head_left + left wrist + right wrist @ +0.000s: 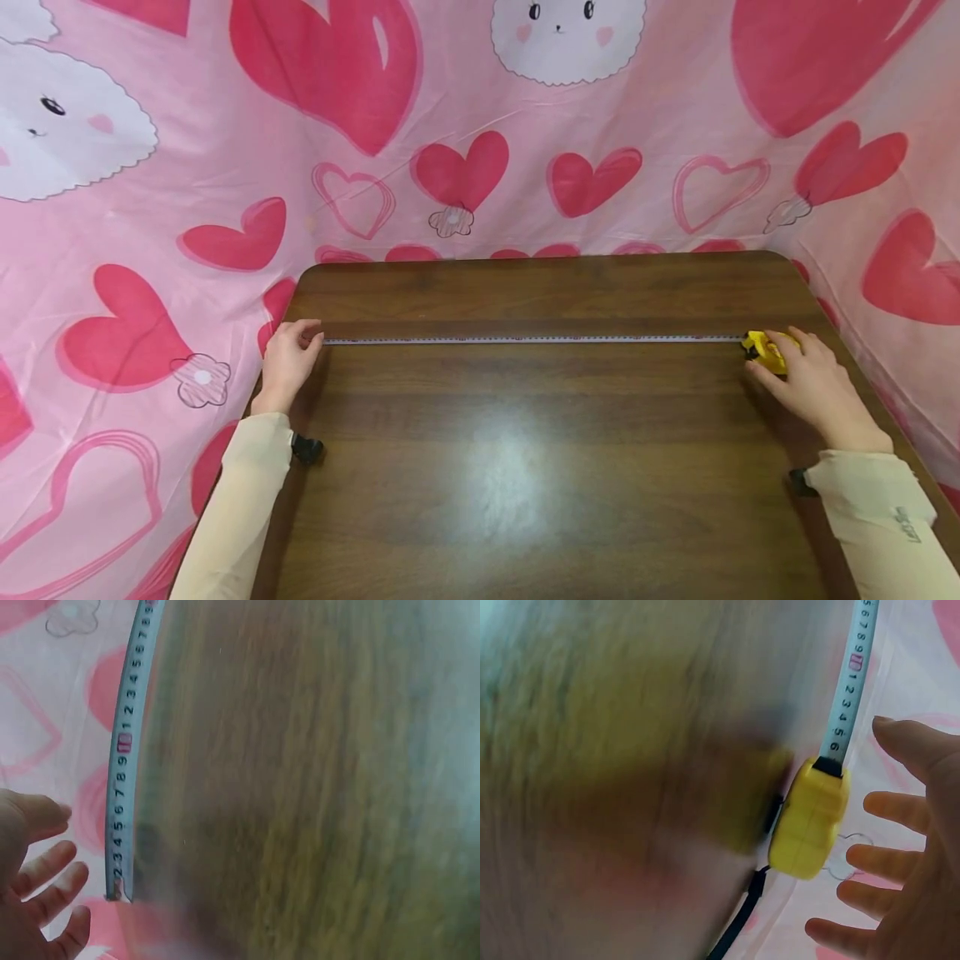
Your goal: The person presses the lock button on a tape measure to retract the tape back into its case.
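A yellow tape measure (pixel 767 352) lies on the table near its right side, its white blade (pixel 525 339) drawn out straight across to the left. In the left wrist view the metal end hook (pixel 118 898) shows at the low numbers. My left hand (pixel 291 358) is beside that end; its relaxed fingers (pixel 56 889) are apart from the blade. Over the case my right hand (pixel 813 383) hovers and partly covers it in the head view. The right wrist view shows spread fingers (pixel 885 862) with a gap between them and the yellow case (pixel 810 817). A black strap (pixel 739 919) trails from it.
The brown wooden table (pixel 450 400) has a glossy top with rounded far corners. Pink cloth (pixel 525 183) with red hearts hangs behind it and along both sides. A small black camera (pixel 306 448) sits at the left wrist, another (pixel 802 482) at the right.
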